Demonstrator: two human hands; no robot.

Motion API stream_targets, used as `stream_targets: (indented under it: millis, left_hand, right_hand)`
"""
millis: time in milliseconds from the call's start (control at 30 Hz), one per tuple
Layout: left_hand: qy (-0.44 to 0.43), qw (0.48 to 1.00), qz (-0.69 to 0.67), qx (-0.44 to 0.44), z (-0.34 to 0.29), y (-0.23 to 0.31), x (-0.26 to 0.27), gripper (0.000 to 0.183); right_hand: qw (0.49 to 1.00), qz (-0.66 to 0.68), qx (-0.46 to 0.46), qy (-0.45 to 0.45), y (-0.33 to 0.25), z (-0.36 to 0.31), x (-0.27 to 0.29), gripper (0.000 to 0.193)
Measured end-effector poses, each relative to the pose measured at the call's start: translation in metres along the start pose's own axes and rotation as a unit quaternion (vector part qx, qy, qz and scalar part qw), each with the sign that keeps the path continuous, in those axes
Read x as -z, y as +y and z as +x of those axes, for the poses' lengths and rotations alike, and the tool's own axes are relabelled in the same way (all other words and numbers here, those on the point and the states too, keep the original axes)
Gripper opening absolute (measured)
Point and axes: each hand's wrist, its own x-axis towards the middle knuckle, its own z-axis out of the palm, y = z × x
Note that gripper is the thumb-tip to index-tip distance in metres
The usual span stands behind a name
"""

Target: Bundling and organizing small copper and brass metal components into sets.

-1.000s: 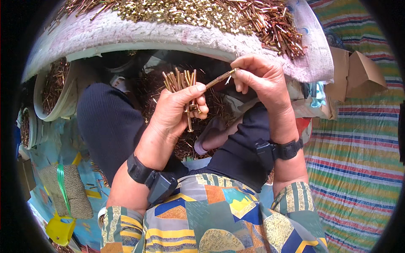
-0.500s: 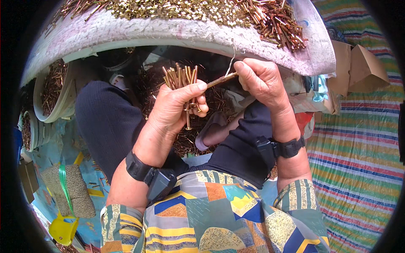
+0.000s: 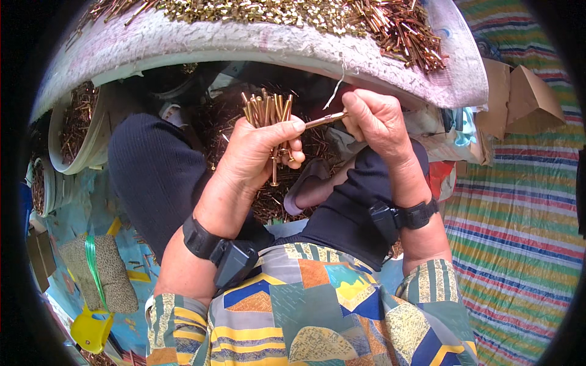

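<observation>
My left hand [image 3: 253, 149] is closed around a bunch of long brass-coloured bolts [image 3: 268, 111]. Their shanks stand up above the fist, and a few flat heads poke out beneath the fingers. One more bolt [image 3: 325, 120] lies slantwise between my two hands, its left end under my left thumb. At its other end, my right hand [image 3: 379, 125] pinches the tip between thumb and curled fingers. Whatever small part may be inside that pinch is hidden. Both hands are just below the near edge of a cloth-covered work surface [image 3: 201, 52].
Small golden nuts [image 3: 256, 13] and loose bolts [image 3: 406, 36] are heaped on the cloth. A white bucket [image 3: 58, 137] of metal pieces stands left, and more bolts lie between my legs. A cardboard box [image 3: 531, 100] sits right on a striped sheet [image 3: 513, 213]. A thread [image 3: 334, 91] hangs from the cloth edge.
The bunch in my left hand has shifted slightly right. My right hand has moved a little down, and the bolt between the hands lies somewhat flatter.
</observation>
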Motion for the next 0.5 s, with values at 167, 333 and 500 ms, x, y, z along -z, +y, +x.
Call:
stream_targets:
  millis: [167, 333, 500]
  left_hand:
    - [0.008, 1.0, 0.007, -0.003, 0.001, -0.001, 0.001, 0.013]
    - [0.0, 1.0, 0.013, 0.01, 0.0, -0.001, 0.0, 0.015]
    - [0.005, 1.0, 0.011, 0.006, -0.001, 0.001, 0.002, 0.016]
  right_hand:
    - [0.996, 0.012, 0.013, 0.093, -0.006, 0.001, -0.016, 0.035]
    - [0.994, 0.046, -0.062, -0.075, 0.003, -0.004, 0.005, 0.018]
    - [0.992, 0.032, 0.001, 0.123, 0.0, -0.004, -0.024, 0.031]
